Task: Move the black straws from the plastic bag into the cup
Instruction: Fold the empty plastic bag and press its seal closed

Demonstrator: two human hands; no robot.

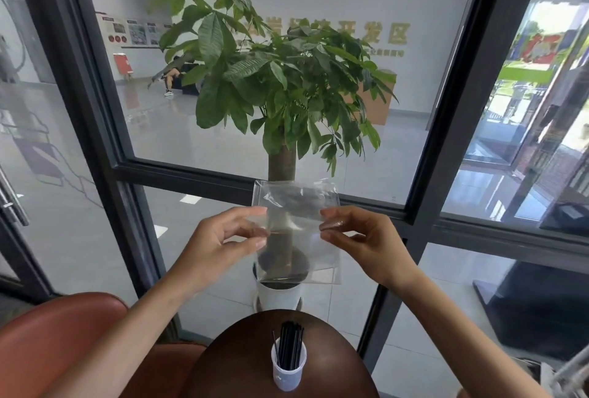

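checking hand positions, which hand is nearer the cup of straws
Roughly equal, perhaps left. Both hands, left and right, are raised well above the cup, pinching the plastic bag edges, one either side.

Bright daylight through window [287,110], blown-out glare at right; wide-angle bowing at edges

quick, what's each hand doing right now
Left hand: pinching the left edge of the clear plastic bag.
Right hand: pinching the bag's right edge.
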